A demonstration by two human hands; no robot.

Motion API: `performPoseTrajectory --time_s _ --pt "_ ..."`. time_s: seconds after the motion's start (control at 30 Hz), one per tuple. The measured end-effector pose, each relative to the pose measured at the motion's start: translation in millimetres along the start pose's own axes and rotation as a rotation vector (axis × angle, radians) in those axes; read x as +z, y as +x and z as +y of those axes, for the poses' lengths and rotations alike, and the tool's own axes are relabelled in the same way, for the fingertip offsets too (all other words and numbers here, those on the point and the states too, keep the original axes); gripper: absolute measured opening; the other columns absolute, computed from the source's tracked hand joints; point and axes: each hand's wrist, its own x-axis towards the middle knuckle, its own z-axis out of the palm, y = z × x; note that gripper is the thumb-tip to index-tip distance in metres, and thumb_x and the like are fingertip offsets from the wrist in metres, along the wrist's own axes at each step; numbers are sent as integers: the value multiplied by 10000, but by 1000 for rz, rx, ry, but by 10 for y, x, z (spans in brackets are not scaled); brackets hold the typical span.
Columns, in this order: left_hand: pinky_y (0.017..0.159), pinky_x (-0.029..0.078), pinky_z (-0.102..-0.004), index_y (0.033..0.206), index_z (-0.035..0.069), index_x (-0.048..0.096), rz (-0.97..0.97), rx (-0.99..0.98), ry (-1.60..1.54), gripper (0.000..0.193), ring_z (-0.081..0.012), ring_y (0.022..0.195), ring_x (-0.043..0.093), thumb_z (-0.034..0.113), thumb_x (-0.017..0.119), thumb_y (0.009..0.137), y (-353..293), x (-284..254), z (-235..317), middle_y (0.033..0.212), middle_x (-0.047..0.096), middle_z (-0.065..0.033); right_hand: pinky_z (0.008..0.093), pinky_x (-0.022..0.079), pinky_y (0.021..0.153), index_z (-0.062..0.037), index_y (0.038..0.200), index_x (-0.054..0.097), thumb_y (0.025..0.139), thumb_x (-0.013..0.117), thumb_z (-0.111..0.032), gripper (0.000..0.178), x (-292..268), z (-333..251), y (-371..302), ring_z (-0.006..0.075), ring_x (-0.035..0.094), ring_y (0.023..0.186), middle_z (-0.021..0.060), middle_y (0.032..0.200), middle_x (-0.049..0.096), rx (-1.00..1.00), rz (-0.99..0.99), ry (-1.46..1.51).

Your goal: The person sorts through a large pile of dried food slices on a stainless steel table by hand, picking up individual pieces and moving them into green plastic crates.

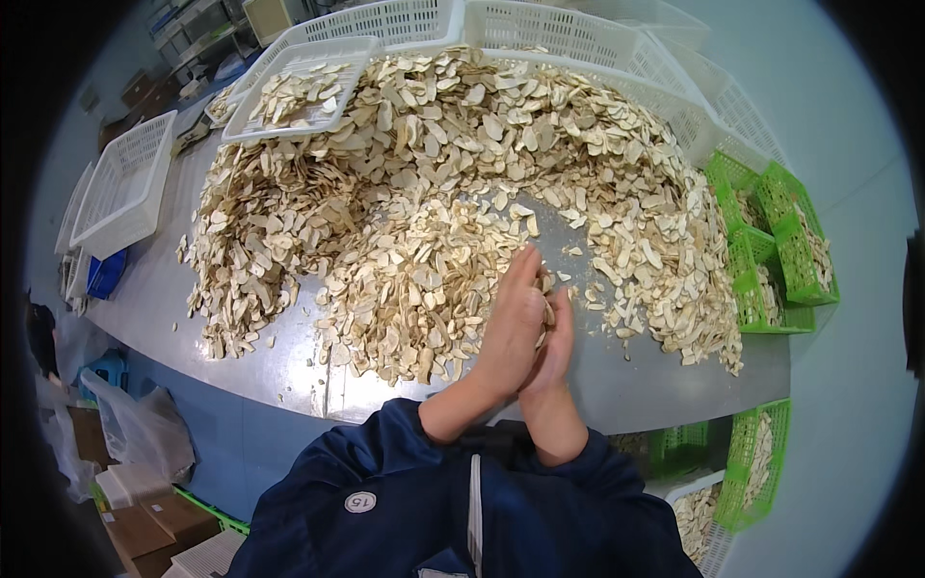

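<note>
My left hand and my right hand are pressed close together over the metal table, palms facing each other. Between them a few pale dried slices show at the fingers; how many is hidden by the palms. Just left of my left hand lies a low heap of cream-coloured dried slices. Beyond the fingertips, a few loose slices rest on bare metal. A larger pile of the same slices curves round the back and down both sides of the table.
White plastic baskets line the table's back edge, and a white tray with slices sits on the pile. At the left stands a white crate. Green baskets holding slices are at the right edge; another green basket is below.
</note>
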Motion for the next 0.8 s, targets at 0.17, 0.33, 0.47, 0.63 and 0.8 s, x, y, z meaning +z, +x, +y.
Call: performPoseTrajectory --time_s 0.17,0.33,0.47,0.63,0.8 --pt "1196 255 -376 1482 -44 326 223 -418 -1035 532 -266 1422 348 292 291 1072 153 -69 140 1525 372 -176 422 421 1096 -75 1302 551 1062 366 -337 401 -116 25 132 287 553 1223 126 1313 586 132 -44 481" --pt "1180 301 -374 1419 -43 410 324 -398 -1174 478 -260 1386 407 274 340 1069 174 -189 -19 1441 474 -164 425 436 1077 -73 1288 561 1051 386 -320 384 -80 -30 198 290 561 1215 135 1310 593 189 6 570" --pt "1152 338 -353 1312 -10 504 398 -524 -1249 403 -227 1319 476 281 378 1063 113 -336 -86 1347 553 -127 420 456 1048 -64 1266 582 1033 420 -317 380 -81 27 252 292 562 1218 144 1276 613 240 -100 579" --pt "1052 404 -357 1223 34 549 378 -489 -1233 383 -210 1170 547 343 383 1069 -1 -314 -258 1199 598 -102 425 477 1025 -46 1283 571 1024 450 -276 367 -56 -126 442 302 568 1215 157 1271 618 160 -59 444" --pt "814 449 -276 1066 19 571 337 -312 -1064 363 -144 858 567 324 375 1071 -141 -445 -514 924 590 -60 440 474 1060 3 1268 571 1024 464 -264 377 622 -214 864 312 565 1216 169 1282 607 81 -1 492"
